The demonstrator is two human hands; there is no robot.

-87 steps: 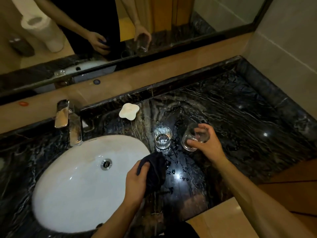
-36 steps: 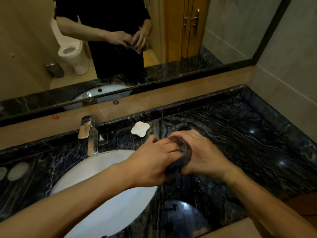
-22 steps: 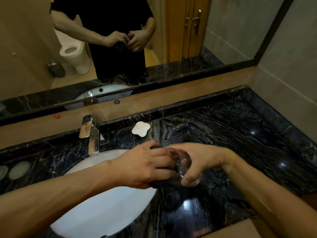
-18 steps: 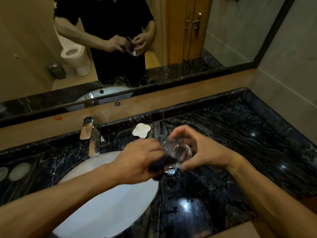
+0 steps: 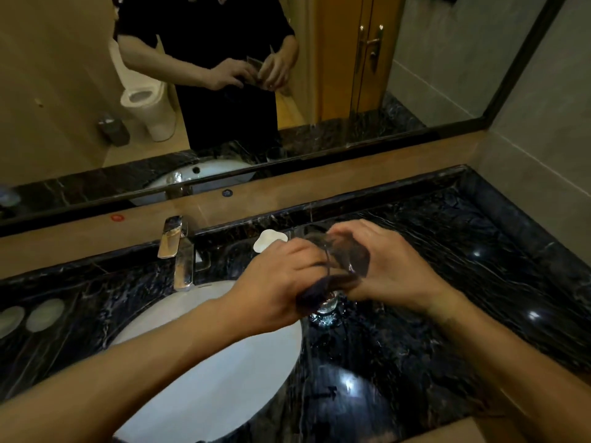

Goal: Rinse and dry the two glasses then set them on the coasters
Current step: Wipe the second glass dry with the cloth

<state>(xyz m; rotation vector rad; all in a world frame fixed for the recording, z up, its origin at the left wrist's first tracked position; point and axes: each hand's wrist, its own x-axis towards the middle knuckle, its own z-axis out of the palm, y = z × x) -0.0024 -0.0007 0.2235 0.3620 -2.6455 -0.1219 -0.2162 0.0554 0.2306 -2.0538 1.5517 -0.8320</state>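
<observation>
My right hand (image 5: 388, 270) holds a clear glass (image 5: 347, 255) tilted on its side above the black marble counter (image 5: 447, 282). My left hand (image 5: 275, 282) grips a dark cloth (image 5: 319, 287) pressed against the glass's lower side. The second glass (image 5: 326, 306) stands upright on the counter right under my hands, mostly hidden by them. Two round grey coasters (image 5: 44, 314) lie on the counter at the far left of the sink.
A white oval sink (image 5: 208, 362) sits below my left arm, with a chrome tap (image 5: 179, 251) behind it. A white flower-shaped dish (image 5: 267, 239) lies by the back ledge. A mirror runs along the wall. Water drops lie on the counter near the standing glass.
My right hand lifted the glass from the counter and my left hand brought the cloth up to it. The glass has been turned between both hands while the cloth rubs it.
</observation>
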